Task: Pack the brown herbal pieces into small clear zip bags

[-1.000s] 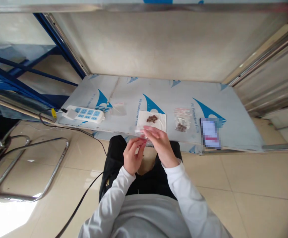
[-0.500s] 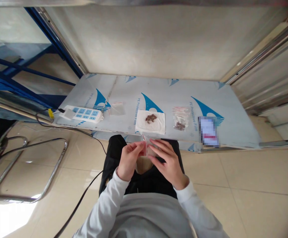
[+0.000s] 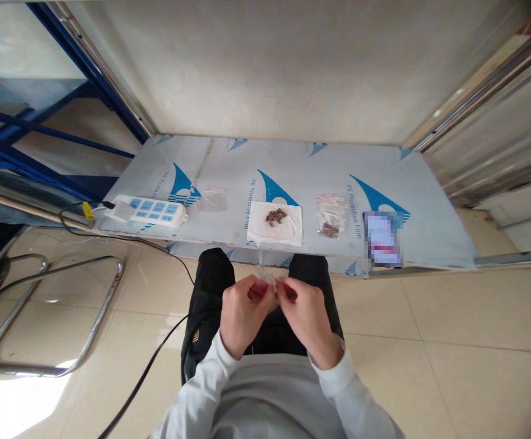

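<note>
Between my knees, just off the table's front edge, my left hand (image 3: 248,311) and my right hand (image 3: 305,314) meet at the fingertips. Both pinch a small clear zip bag (image 3: 269,277), mostly hidden behind the fingers. Ahead of them on the table, a white paper napkin (image 3: 258,231) carries a small heap of dark brown pieces (image 3: 275,217). Right of the napkin lies a pile of clear zip bags (image 3: 330,207) with pinkish-red seals, and brown pieces show at its near end. Another flat clear bag (image 3: 216,198) rests on the left.
A white power strip (image 3: 150,210) with a black cable sits at the table's left end. On the right, a blurred phone (image 3: 383,239) lies near the front edge. The table (image 3: 439,225) wears printed protective film. A chrome chair frame (image 3: 110,305) stands on the floor at left.
My right hand's spread fingers have closed into a pinch on the bag, meeting my left fingertips. Both hands have come slightly lower and nearer to me. The things on the table stay put.
</note>
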The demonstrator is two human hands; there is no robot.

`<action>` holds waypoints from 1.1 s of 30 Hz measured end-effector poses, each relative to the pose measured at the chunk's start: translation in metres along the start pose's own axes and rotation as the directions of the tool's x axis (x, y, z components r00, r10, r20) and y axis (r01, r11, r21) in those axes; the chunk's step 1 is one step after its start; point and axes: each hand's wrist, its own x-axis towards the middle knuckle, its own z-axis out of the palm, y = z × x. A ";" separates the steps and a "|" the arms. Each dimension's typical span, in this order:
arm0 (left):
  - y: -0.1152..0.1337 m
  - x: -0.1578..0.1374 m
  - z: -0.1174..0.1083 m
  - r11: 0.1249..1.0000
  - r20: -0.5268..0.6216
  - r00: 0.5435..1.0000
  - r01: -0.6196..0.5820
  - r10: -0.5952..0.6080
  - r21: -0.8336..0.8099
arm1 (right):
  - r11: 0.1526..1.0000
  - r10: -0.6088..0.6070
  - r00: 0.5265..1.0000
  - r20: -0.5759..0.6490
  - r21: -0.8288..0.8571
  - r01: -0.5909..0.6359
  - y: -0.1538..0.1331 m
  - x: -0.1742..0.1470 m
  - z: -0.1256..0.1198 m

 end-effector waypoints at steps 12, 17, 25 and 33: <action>-0.007 0.008 -0.004 0.773 0.238 0.789 -0.609 0.566 0.179 | 0.997 0.030 0.999 0.014 0.064 -0.031 -0.006 0.007 -0.011; -0.017 0.014 0.005 0.756 0.234 0.766 -0.637 0.599 0.151 | 0.996 0.001 0.993 0.118 0.090 -0.012 -0.012 0.007 -0.014; -0.027 0.010 -0.003 0.873 0.048 0.880 -0.474 0.472 0.112 | 0.934 -0.100 0.923 0.371 0.354 -0.041 0.010 0.056 -0.032; -0.033 0.007 -0.005 0.898 0.013 0.909 -0.413 0.416 0.149 | 0.953 0.011 0.999 -0.051 -0.302 -0.026 0.025 0.152 0.027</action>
